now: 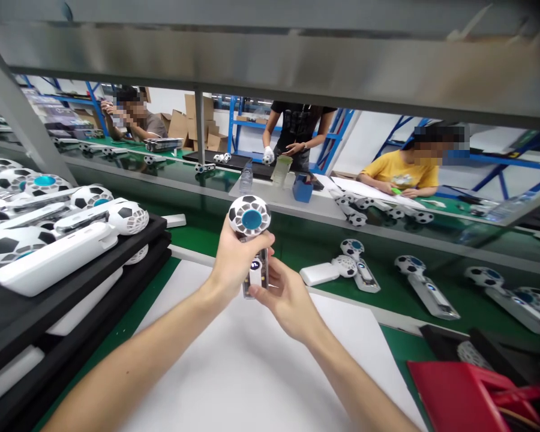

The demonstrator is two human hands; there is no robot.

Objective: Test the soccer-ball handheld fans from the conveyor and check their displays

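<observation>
Holding a handheld fan (253,240) upright at the centre of the frame, both hands meet above a white sheet (252,372) that covers the near bench. The left hand (234,261) is wrapped around the fan's upper handle, fingers closed on it just under the football-patterned head with its blue hub. The right hand (285,294) grips the lower handle from the right, thumb pressed near a small lit display; what the fingertips do behind the handle cannot be told.

At lower left, stacked black trays (72,300) carry more fans of the same kind and white handle shells (54,261), lying flat and touching one another. At lower right a red bin (468,396) cuts into the corner, its contents blurred.

Beyond the sheet, a green belt (387,294) runs across the middle of the frame; several fans (425,288) lie on it, well apart, beside a white block (319,273).

Farther back, past a grey rail, a plastic bottle (246,178) and a blue box (302,188) stand near each other. At the far benches, a seated person in a yellow shirt (402,171) is at upper right, a standing person in black (297,129) with one white glove is at upper centre, and a third person (137,120) sits at upper left before cardboard boxes (193,126).
</observation>
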